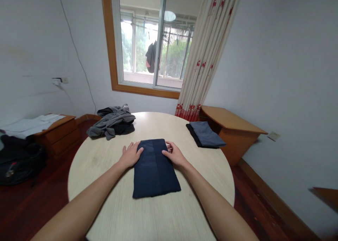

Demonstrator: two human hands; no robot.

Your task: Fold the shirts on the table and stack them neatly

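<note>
A folded dark navy cloth (155, 170) lies flat on the round pale table (116, 213). At its upper left edge rests my left hand (132, 153), fingers spread on the tabletop and thumb on the fabric. My right hand (174, 153) is at the upper right edge, its thumb on top and its curled fingers at the side, partly under the edge. The cloth appears to be pinched there.
A loose heap of grey and black clothes (113, 121) sits at the table's back left. Folded grey and black garments (207, 133) lie at the right. Beyond stand a wooden desk (232, 123) and a low cabinet (60, 135). A black bag (18, 160) is at far left.
</note>
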